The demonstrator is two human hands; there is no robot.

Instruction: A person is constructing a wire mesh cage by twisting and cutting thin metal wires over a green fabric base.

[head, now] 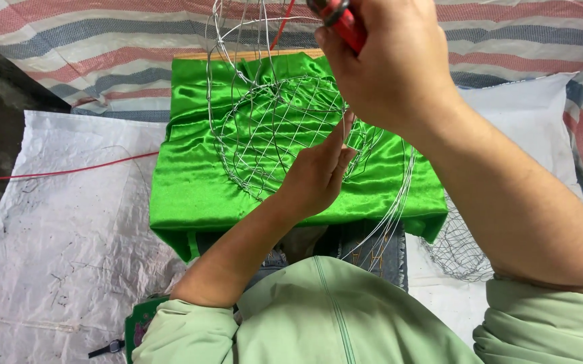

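A rounded frame of thin silver wire (264, 128) with a criss-cross mesh stands over a bright green satin cloth (190, 182) that lies on my lap. My left hand (318, 172) reaches up from below and pinches the wire frame at its right side. My right hand (389, 64) is raised above the frame, closed around a red-handled tool (345, 23) whose working end is hidden. Several loose wire strands (389, 216) run down from the frame toward my knee.
White woven plastic sheets (55, 229) cover the floor, with a striped tarp (103, 54) behind. A thin red wire (62, 172) trails left. A wire mesh piece (456, 249) lies at the right. A small dark tool (106, 348) and a green packet (140, 327) lie at the lower left.
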